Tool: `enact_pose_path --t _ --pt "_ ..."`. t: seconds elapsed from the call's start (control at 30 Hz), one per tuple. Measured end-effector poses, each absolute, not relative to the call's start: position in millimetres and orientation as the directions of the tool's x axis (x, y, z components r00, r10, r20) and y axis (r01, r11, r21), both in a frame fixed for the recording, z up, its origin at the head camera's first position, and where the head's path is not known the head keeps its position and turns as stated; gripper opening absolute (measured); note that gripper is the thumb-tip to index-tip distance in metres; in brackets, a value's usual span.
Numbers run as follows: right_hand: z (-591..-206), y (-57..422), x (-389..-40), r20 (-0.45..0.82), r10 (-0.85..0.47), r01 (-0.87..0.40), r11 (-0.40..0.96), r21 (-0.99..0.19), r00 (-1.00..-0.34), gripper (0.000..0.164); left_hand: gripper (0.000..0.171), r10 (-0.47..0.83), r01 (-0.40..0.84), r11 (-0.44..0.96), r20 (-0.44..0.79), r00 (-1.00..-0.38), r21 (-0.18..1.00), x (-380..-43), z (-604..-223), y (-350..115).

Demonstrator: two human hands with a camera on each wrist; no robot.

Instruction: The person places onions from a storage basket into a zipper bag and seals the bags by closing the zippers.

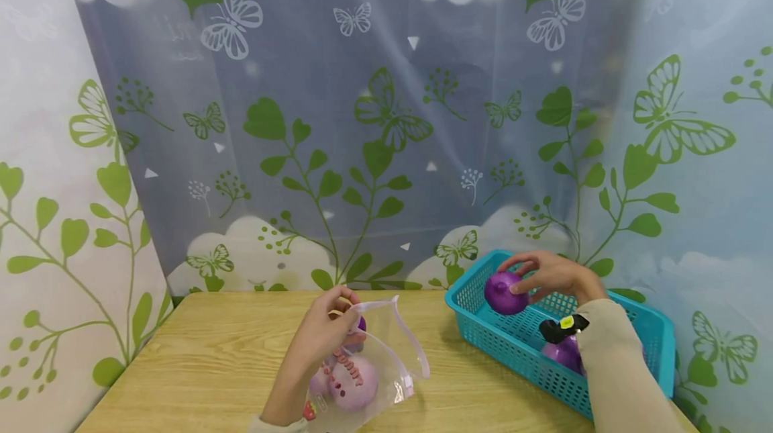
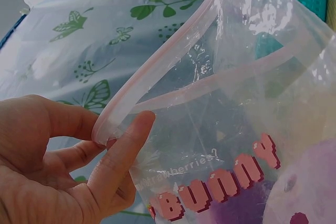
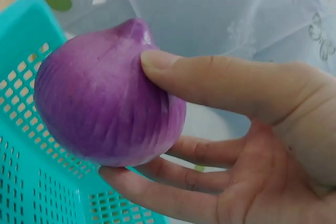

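My right hand (image 1: 554, 273) holds a purple onion (image 1: 506, 293) over the left part of a teal basket (image 1: 502, 340). In the right wrist view the thumb presses near the onion's pointed top, with the fingers under and behind it. My left hand (image 1: 320, 331) pinches the rim of a clear slider bag (image 2: 231, 124) between thumb and fingers. The bag's mouth gapes toward the right, its pink slider (image 1: 408, 382) hanging at the far corner. Red "BUNNY" lettering is printed on the front, and purple round things (image 1: 355, 385) show through the plastic.
More purple onions (image 1: 564, 354) lie in the basket, partly behind the right wrist and its black strap (image 1: 558, 330). Basket and bag are on a wooden table (image 1: 211, 352). A printed curtain (image 1: 314, 151) hangs behind and along both sides.
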State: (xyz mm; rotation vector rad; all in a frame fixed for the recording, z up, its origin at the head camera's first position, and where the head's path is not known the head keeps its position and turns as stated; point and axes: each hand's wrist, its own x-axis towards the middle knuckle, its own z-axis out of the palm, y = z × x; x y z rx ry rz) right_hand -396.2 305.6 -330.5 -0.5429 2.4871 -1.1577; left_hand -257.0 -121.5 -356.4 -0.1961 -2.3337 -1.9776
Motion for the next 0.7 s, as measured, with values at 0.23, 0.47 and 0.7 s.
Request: enact_pose_path --t 0.23,0.47,0.7 --pt "-326.0 289.3 -383.8 -0.114 -0.450 -0.204 0.597 -0.776 -0.886 0.055 0.009 0.053 0.150 0.160 0.143 -0.988 0.976 -256.9 -356.5 -121.7" --pt "-317.8 266.8 -372.8 -0.092 -0.485 -0.232 0.565 -0.792 -0.870 0.053 0.008 0.054 0.155 0.165 0.148 -0.987 0.974 -256.6 -356.0 -121.7" --pt "-316.1 246.4 -367.0 -0.052 -0.565 -0.289 0.498 -0.818 -0.824 0.051 0.008 0.058 0.163 0.175 0.155 -0.986 0.971 -257.6 -355.6 -122.3"
